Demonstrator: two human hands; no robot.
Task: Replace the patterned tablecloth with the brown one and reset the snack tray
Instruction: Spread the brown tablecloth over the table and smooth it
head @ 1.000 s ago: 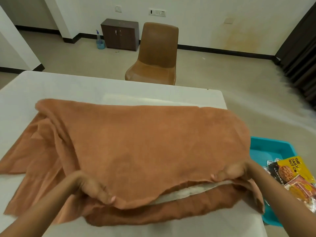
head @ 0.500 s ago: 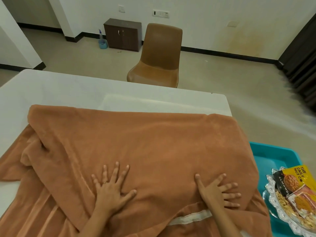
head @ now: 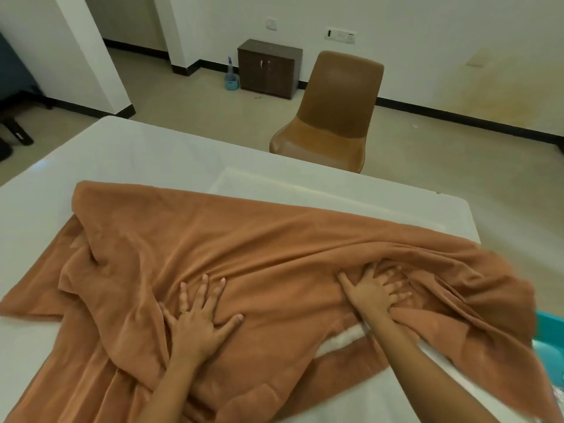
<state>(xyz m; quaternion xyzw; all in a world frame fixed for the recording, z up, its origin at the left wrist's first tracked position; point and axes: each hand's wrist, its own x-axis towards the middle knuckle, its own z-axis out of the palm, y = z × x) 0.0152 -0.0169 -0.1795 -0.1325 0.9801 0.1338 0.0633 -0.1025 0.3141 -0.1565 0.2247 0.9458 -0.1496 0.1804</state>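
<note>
The brown tablecloth (head: 250, 248) lies rumpled and partly folded over the white table (head: 146, 154), with a pale strip showing under its near fold. My left hand (head: 198, 319) presses flat on the cloth with its fingers spread. My right hand (head: 375, 291) also presses on the cloth, fingers spread among bunched folds. The cloth's right part hangs past the table's right edge. A sliver of the teal snack tray (head: 549, 328) shows at the far right, mostly hidden by the cloth. No patterned tablecloth is in view.
A brown chair (head: 332, 117) stands beyond the table's far edge. A small dark cabinet (head: 268, 68) and a blue bottle holder (head: 232, 80) sit by the back wall. The table's far and left parts are bare white.
My hands let go of the cloth's near edge and laid flat on it. Both then slid further away across the cloth, bunching folds near my right hand. The view shifted left, hiding the snacks.
</note>
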